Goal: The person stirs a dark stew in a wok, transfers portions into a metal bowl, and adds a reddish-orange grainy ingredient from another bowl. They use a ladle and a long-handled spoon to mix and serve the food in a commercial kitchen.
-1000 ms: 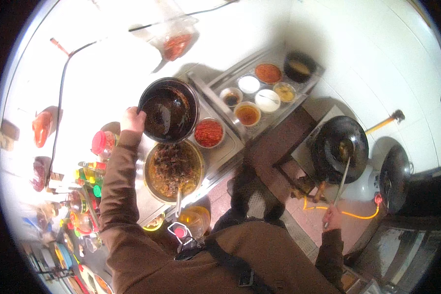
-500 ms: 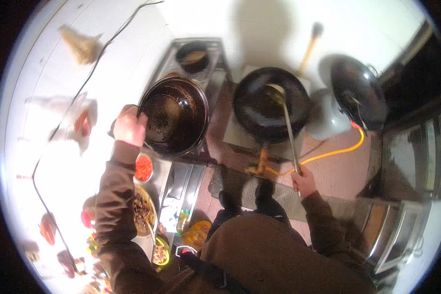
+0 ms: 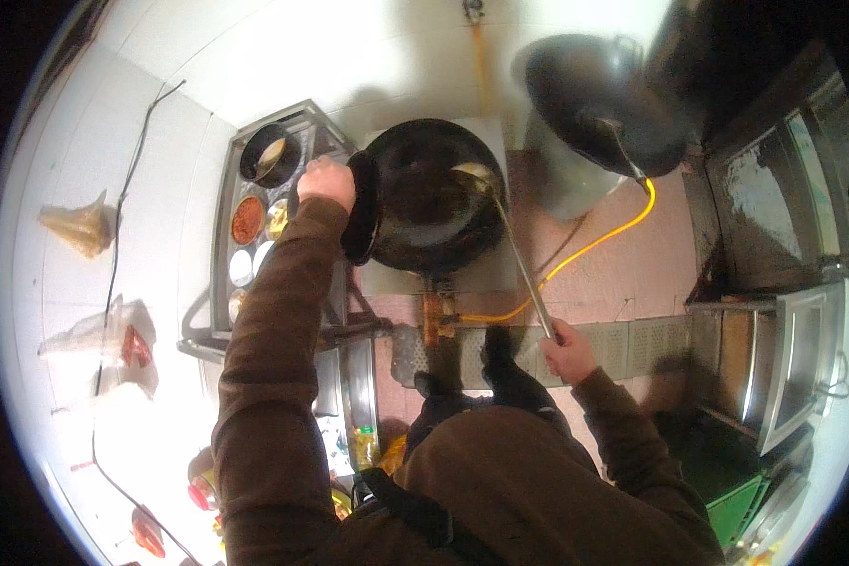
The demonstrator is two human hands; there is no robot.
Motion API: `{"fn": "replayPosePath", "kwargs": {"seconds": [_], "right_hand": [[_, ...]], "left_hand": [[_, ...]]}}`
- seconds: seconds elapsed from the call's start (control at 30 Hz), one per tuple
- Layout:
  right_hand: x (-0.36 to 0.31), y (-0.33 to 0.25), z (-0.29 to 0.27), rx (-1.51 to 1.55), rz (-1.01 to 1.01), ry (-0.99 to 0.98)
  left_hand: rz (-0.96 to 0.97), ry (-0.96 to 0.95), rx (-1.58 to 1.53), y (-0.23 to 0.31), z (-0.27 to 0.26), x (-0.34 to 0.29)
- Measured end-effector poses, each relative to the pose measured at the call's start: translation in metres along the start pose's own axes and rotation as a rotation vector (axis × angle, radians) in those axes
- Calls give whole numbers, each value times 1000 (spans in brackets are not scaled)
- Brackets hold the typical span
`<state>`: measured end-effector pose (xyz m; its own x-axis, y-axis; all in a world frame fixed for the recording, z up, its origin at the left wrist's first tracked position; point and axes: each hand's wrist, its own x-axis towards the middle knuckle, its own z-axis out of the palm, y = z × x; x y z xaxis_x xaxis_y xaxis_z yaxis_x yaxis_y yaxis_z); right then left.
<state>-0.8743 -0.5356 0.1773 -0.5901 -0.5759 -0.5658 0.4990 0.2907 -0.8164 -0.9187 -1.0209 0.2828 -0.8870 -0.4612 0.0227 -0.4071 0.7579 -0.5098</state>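
My left hand [image 3: 326, 182] is closed on the rim of a dark round pot [image 3: 362, 209]. The pot is tipped on its side over the left edge of a large black wok [image 3: 424, 226], so its inside faces away from me. Whether anything runs out of it I cannot make out. My right hand [image 3: 570, 351] grips the end of a long-handled metal ladle [image 3: 526, 269]. The ladle's bowl rests in or just above the right part of the wok, whose dark inside looks shiny.
Left of the wok, a metal rack [image 3: 219, 316] bears a small black pan [image 3: 272, 156], a bowl of red seasoning [image 3: 247, 220] and white containers [image 3: 241, 268]. Another black wok [image 3: 585, 99] stands at the back right. A yellow hose [image 3: 602, 247] crosses to the burner.
My left hand has carried the pot from the rack rightward to the wok and tipped it. The rack's small bowls now show. My right hand still holds the ladle in the wok.
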Motion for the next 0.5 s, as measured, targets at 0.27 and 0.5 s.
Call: {"fn": "replayPosePath", "kwargs": {"seconds": [0.27,0.5], "right_hand": [[-4,20,-11,83,51,-24],[2,18,-10,20,19,-40]], "left_hand": [[63,87,140,31,2,36],[46,73,146,24,-28,40]]}}
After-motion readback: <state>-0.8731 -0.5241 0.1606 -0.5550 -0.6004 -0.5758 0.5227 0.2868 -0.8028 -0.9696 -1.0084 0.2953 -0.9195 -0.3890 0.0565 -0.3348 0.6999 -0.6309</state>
